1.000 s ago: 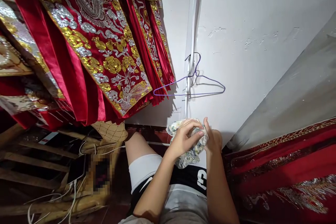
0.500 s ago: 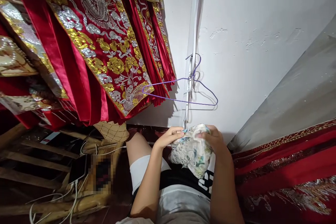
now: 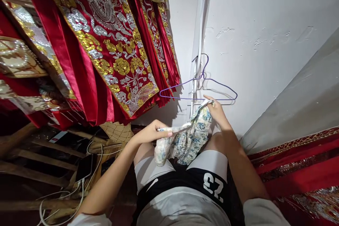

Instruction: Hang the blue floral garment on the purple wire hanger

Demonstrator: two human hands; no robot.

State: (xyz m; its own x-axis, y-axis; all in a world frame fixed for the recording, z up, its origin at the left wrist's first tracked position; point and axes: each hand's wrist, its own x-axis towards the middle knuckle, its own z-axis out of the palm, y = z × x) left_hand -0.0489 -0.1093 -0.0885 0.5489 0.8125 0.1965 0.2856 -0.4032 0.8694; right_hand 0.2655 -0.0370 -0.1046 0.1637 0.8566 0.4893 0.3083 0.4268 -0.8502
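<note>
Below a purple hanger (image 3: 203, 75), a patterned cloth (image 3: 197, 137) is being held out over the lap (image 3: 182, 177) by two hands. It was being bunched half a second ago; now it is being opened sideways, and a pale band along its top edge is being stretched between the hands, so the folds are being loosened and that edge is being brought into view. One end is being pinched by the left hand (image 3: 153, 132); the other, higher up, is being grasped by the right hand (image 3: 218, 113). Whether the hanger's lower bar is being touched by the right fingertips cannot be told. Some left fingers are being hidden by the cloth, and its full shape is being lost in hanging folds. At left, red embroidered garments (image 3: 119, 56) are being cut off by the frame, and beneath them, wooden slats (image 3: 54, 153) are being swallowed by shadow near a phone (image 3: 84, 167).
</note>
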